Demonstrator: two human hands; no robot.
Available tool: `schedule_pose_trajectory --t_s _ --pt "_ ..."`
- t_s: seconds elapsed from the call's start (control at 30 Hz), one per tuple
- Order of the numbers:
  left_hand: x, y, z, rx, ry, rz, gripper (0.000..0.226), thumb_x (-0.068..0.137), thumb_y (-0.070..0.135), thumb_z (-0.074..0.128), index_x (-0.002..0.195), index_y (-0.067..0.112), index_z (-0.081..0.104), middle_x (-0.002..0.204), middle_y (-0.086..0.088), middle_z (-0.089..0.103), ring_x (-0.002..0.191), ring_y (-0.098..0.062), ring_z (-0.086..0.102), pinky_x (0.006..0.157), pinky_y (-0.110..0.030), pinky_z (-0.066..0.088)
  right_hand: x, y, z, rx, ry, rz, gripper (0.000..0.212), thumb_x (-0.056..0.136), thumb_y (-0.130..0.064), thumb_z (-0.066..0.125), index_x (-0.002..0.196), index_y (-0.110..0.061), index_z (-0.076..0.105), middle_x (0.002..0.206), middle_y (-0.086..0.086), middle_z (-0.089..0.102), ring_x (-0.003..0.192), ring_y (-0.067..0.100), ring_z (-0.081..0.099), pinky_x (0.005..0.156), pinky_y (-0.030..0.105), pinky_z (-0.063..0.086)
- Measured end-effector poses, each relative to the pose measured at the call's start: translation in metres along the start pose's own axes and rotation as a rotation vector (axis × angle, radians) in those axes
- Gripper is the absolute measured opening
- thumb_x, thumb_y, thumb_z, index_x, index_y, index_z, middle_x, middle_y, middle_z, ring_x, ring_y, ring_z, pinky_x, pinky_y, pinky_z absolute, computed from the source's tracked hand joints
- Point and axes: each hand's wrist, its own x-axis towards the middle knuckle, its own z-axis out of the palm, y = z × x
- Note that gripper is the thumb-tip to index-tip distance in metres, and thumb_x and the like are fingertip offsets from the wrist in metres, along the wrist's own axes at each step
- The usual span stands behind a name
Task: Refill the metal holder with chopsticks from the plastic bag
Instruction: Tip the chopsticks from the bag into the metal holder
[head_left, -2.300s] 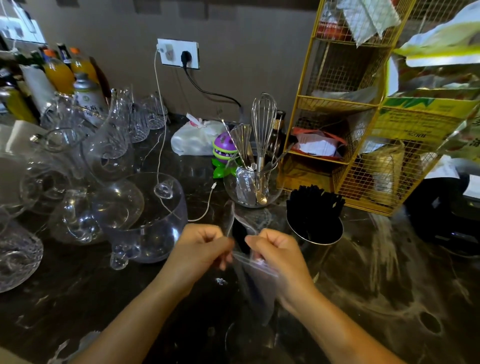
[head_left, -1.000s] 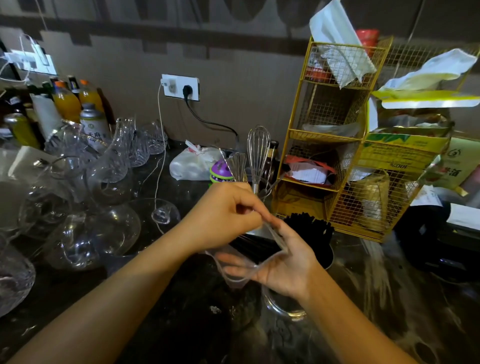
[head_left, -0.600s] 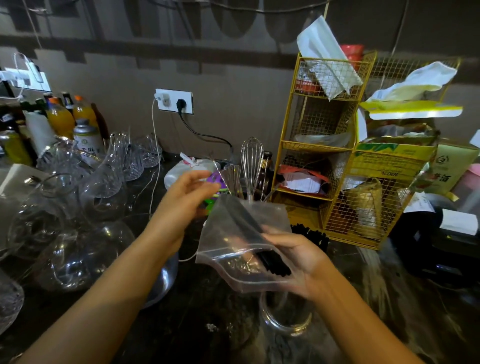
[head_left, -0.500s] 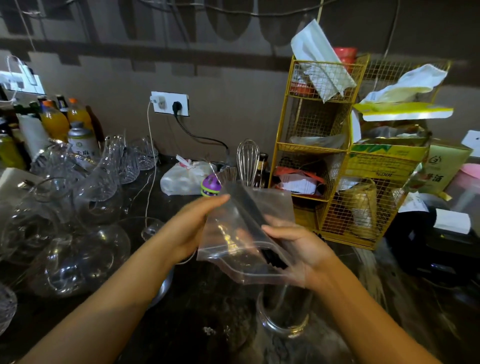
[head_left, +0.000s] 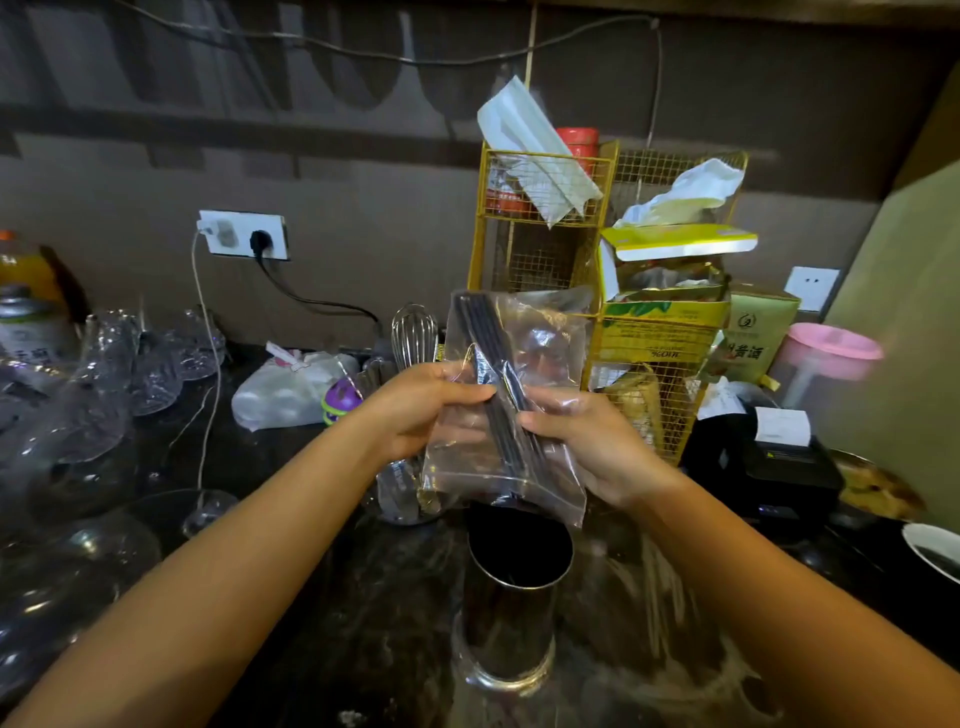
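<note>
A clear plastic bag (head_left: 545, 358) hangs upside down over the metal holder (head_left: 511, 618), its open mouth pointing down at the holder's rim. Black chopsticks (head_left: 493, 384) lie slanted inside the bag. My left hand (head_left: 421, 410) pinches the bag and the chopsticks from the left. My right hand (head_left: 592, 447) grips the bag's right side, fingers pressed on the chopsticks through the plastic. The holder stands upright on the dark counter (head_left: 363, 623) and its inside looks dark.
Glass jugs and cups (head_left: 104, 405) crowd the left of the counter. A whisk (head_left: 413, 332) stands in a glass jar behind my hands. A yellow wire rack (head_left: 545, 249) with boxes rises at the back right; a pink-lidded jug (head_left: 826, 364) and a black device (head_left: 779, 467) sit right.
I have lifted the bag and turned it mouth down above the holder. Both hands now grip the chopsticks through the plastic. The camera has tilted up and right.
</note>
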Motion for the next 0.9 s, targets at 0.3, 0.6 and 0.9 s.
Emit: schedule_pose_trajectory --t_s 0.3,0.6,0.9 --pt "0.014 0.004 0.011 0.180 0.024 0.244 0.027 0.077 -0.002 0.057 0.086 0.021 0.069 0.077 0.007 0.076 0.075 -0.012 0.070 0.055 -0.019 0.054 0.004 0.000 -0.020 -0.112 0.154 -0.120 0.031 0.075 0.011 0.058 0.084 -0.018 0.066 0.074 -0.008 0.071 0.063 -0.002 0.067 0.051 0.011 0.051" --pt "0.010 -0.027 0.003 0.202 -0.009 0.252 0.035 0.077 0.000 0.059 0.097 0.028 0.066 0.086 0.011 0.075 0.084 -0.012 0.069 0.062 -0.016 0.053 0.002 0.026 -0.015 -0.038 0.154 -0.120 0.035 0.076 0.019 0.052 0.079 -0.013 0.063 0.094 0.011 0.068 0.065 0.000 0.068 0.056 0.013 0.054" --pt "0.011 -0.027 0.003 0.215 -0.029 0.276 0.039 0.072 0.013 0.066 0.101 0.038 0.062 0.097 0.012 0.073 0.101 -0.014 0.064 0.087 -0.029 0.052 -0.001 0.029 -0.018 -0.115 0.203 -0.147 0.030 0.081 0.002 0.056 0.109 -0.008 0.060 0.105 0.012 0.064 0.092 0.022 0.063 0.068 0.014 0.054"
